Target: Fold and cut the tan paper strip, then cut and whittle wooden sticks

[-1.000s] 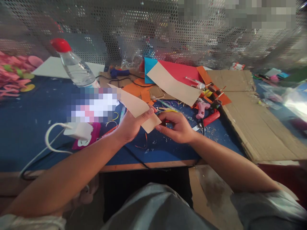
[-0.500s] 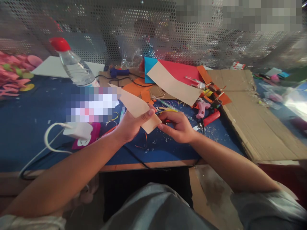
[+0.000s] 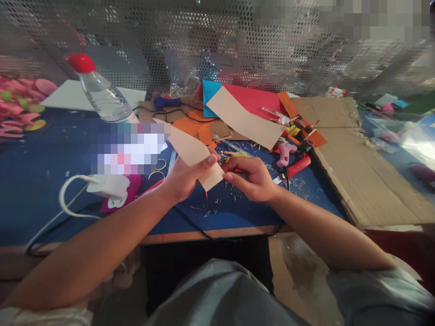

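My left hand (image 3: 190, 176) is closed on a cream sheet of paper (image 3: 188, 144), its thumb lying across the top face. The sheet slants from the upper left down to a squared end near my right hand (image 3: 249, 179). At that end's right corner, my right thumb and forefinger are pinched together on the edge. A second cream sheet (image 3: 243, 117) lies farther back, over red paper (image 3: 256, 96) and blue paper (image 3: 210, 95). Beyond my right hand are a pink glue gun (image 3: 285, 153) and a red-handled tool (image 3: 299, 165).
At the left stand a water bottle (image 3: 105, 97) with a red cap and a white charger (image 3: 108, 185) on a magenta power strip (image 3: 136, 186). Cardboard (image 3: 370, 172) covers the right side. Orange paper scraps (image 3: 190, 124) lie behind the hands, and pink cutouts (image 3: 20, 104) sit far left.
The near end of the held sheet has shifted slightly left and its edges now look more aligned. My hands keep almost the same place, and the view has moved slightly.
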A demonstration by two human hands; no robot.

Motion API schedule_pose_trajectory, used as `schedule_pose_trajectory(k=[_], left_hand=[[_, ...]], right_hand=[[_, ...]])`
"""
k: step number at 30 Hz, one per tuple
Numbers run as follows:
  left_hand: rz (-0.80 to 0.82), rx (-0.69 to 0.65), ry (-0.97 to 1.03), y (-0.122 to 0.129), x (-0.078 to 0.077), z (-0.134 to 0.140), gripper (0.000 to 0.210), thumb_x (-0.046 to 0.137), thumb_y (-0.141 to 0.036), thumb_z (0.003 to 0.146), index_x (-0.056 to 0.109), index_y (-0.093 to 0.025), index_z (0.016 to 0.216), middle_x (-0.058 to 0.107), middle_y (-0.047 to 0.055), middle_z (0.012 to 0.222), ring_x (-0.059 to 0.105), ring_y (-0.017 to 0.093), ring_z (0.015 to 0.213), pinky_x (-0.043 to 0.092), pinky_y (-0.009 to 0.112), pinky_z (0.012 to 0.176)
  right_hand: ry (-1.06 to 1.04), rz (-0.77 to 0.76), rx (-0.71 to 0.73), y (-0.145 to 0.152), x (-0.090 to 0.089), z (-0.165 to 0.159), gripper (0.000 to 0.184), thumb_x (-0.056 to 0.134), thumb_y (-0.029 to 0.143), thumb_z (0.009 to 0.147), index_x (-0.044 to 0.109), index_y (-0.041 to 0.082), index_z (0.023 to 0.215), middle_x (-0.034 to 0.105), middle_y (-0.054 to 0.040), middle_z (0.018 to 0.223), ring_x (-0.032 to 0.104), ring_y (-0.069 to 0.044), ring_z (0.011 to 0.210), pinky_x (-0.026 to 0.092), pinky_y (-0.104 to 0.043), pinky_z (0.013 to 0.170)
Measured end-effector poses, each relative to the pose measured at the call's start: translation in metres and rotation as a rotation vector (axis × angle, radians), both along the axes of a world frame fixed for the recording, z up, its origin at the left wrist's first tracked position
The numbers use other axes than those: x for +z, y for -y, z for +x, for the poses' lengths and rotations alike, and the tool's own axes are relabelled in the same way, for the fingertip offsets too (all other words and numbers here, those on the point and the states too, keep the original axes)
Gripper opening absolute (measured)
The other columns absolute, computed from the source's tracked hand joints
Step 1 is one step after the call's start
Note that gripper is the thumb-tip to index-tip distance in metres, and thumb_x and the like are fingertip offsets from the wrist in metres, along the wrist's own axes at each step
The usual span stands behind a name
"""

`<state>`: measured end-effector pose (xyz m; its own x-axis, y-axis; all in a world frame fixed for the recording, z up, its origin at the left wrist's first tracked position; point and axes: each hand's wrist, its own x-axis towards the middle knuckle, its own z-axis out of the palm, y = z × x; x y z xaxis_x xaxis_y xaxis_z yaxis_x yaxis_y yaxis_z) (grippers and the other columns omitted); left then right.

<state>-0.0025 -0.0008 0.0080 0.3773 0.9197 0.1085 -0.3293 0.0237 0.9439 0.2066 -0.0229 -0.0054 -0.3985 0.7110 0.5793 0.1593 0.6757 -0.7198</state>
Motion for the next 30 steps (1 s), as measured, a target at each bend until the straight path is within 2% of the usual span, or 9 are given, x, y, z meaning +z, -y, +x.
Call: schedule_pose_trajectory(k=[4, 11, 15, 22, 27, 30], left_hand=[[-0.014, 0.003, -0.018, -0.002, -0.004, 0.0, 0.043, 0.098, -0.052, 0.074, 0.076, -0.019, 0.089, 0.07, 0.001, 0.08, 0.063, 0.014, 0.071, 0.051, 0.027, 0.064], [0.128, 0.013, -0.12, -0.003, -0.014, -0.001, 0.035, 0.095, -0.048, 0.081, 0.079, -0.02, 0.094, 0.075, 0.001, 0.086, 0.067, 0.013, 0.075, 0.053, 0.025, 0.067], [0.145, 0.0, -0.134, -0.002, -0.014, -0.001, 0.034, 0.093, -0.047, 0.082, 0.078, -0.02, 0.095, 0.077, 0.003, 0.087, 0.071, 0.016, 0.077, 0.057, 0.026, 0.067], [0.201, 0.024, -0.168, -0.003, -0.012, -0.002, 0.034, 0.092, -0.048, 0.083, 0.079, -0.02, 0.096, 0.079, 0.003, 0.087, 0.073, 0.016, 0.078, 0.059, 0.027, 0.069], [0.243, 0.037, -0.218, -0.001, -0.012, -0.002, 0.033, 0.093, -0.048, 0.082, 0.079, -0.02, 0.095, 0.079, 0.003, 0.088, 0.073, 0.016, 0.08, 0.059, 0.027, 0.073], [0.23, 0.004, -0.211, 0.0, -0.012, -0.001, 0.034, 0.093, -0.047, 0.082, 0.078, -0.02, 0.096, 0.079, 0.003, 0.086, 0.074, 0.017, 0.08, 0.06, 0.028, 0.074]], right_hand=[[0.003, -0.001, 0.029, -0.001, 0.0, 0.0, 0.028, 0.069, 0.042, 0.105, 0.071, 0.018, 0.09, 0.068, -0.0021, 0.074, 0.058, -0.013, 0.065, 0.046, -0.028, 0.063], [0.041, 0.017, 0.028, -0.003, -0.002, -0.001, 0.036, 0.078, 0.05, 0.098, 0.066, 0.02, 0.082, 0.06, 0.0016, 0.067, 0.049, -0.012, 0.06, 0.04, -0.028, 0.058], [0.054, 0.014, 0.007, -0.002, 0.0, -0.002, 0.036, 0.081, 0.047, 0.096, 0.065, 0.02, 0.079, 0.058, 0.0028, 0.065, 0.049, -0.011, 0.059, 0.041, -0.027, 0.058], [0.041, 0.005, -0.001, -0.001, 0.0, -0.004, 0.035, 0.071, 0.042, 0.104, 0.065, 0.019, 0.078, 0.058, 0.0026, 0.065, 0.048, -0.01, 0.059, 0.04, -0.026, 0.058], [0.043, 0.038, 0.011, -0.002, -0.005, -0.004, 0.041, 0.084, 0.05, 0.093, 0.063, 0.019, 0.075, 0.059, 0.0033, 0.064, 0.05, -0.01, 0.058, 0.041, -0.025, 0.058], [0.069, 0.038, -0.018, -0.002, -0.006, -0.004, 0.041, 0.084, 0.051, 0.093, 0.065, 0.019, 0.075, 0.061, 0.003, 0.064, 0.053, -0.01, 0.058, 0.042, -0.025, 0.058]])
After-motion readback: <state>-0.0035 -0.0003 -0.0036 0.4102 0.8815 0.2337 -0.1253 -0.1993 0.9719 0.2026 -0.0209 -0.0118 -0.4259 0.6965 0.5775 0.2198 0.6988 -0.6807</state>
